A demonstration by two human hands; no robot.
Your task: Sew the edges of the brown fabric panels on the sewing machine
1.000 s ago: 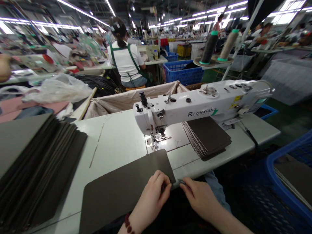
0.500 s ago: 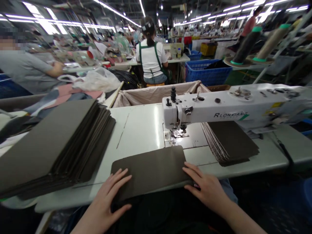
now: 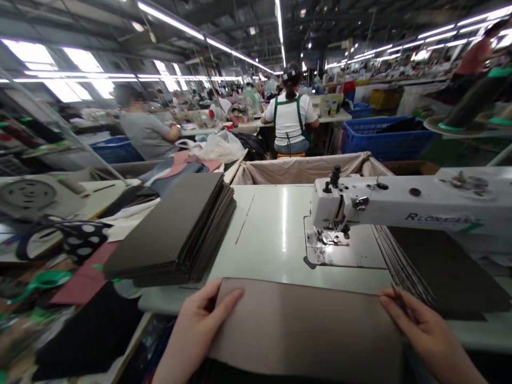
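Note:
A grey-brown flat panel (image 3: 308,325) is lifted at the table's front edge, tilted up toward me. My left hand (image 3: 212,314) pinches its left end, thumb on the near face and fingers behind. At the upper right corner my right hand (image 3: 416,320) grips the panel between thumb and fingers. Something thin and dark also shows in that hand, mostly hidden. Beyond the panel stands a white sewing machine (image 3: 384,200), its needle area above a metal plate (image 3: 356,256). A tall stack of similar panels (image 3: 176,218) lies left, and another stack (image 3: 440,266) lies right, partly under the machine arm.
A cloth-lined bin (image 3: 280,169) borders the table's far edge. Fabric pieces (image 3: 176,165) and a white plastic bag (image 3: 220,146) lie beyond the left stack. Thread cones (image 3: 476,101) stand at right. A person in a green apron (image 3: 290,120) sits ahead; another person (image 3: 146,128) sits further left.
The panel has come up off the tabletop and tilted, showing a lighter face. Both hands went from resting flat on it to gripping its ends. The view has turned left and up.

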